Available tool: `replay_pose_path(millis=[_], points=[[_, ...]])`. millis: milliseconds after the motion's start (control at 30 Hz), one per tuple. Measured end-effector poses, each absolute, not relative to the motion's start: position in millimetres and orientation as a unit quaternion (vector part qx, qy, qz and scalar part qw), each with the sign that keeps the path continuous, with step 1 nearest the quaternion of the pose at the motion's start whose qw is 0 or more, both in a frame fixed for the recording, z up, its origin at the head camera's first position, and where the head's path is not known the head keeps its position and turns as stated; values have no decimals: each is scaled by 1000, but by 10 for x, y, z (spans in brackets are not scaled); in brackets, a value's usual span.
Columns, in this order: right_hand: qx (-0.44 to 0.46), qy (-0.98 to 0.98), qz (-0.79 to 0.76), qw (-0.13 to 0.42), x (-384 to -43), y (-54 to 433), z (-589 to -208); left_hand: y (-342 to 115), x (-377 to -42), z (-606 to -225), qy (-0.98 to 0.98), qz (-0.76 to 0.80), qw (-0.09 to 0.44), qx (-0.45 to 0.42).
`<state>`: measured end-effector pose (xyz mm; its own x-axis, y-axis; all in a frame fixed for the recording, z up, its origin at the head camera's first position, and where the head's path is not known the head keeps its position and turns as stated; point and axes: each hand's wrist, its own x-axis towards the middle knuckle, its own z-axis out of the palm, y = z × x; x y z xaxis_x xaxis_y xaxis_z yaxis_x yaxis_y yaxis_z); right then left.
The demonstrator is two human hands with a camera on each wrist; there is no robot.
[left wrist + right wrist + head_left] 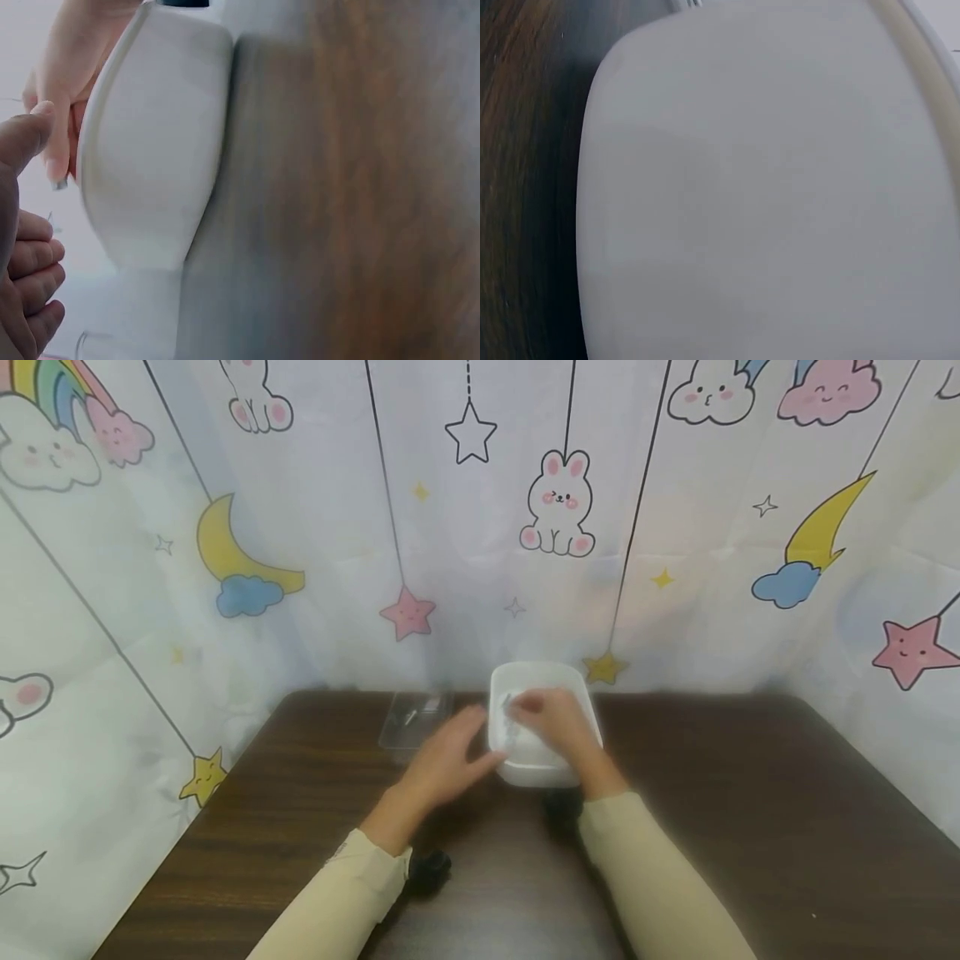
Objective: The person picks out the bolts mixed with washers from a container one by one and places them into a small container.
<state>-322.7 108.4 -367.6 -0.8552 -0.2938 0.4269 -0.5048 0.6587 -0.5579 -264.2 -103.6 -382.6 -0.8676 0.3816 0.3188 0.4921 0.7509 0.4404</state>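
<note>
One metal bit (60, 184) pinched in right hand (557, 720), white tub (537, 775) left edge; slick fingertips could drop it. Left hand (447, 760) loose, empty.

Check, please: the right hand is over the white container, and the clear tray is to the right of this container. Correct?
No: the right hand is over the white container, but the head view shows the clear tray to the container's left.
</note>
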Motion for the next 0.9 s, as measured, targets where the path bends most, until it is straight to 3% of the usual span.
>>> replay_pose_path(millis=[467,900], points=[[272,-868,342,235,-3126,764,-3641,-1559,-2684,-3718,-940,-268,112,-181],[313,-872,296,232,-3008,244,-3623,-2061,-2631,-3825,-955,-235,111,-143]])
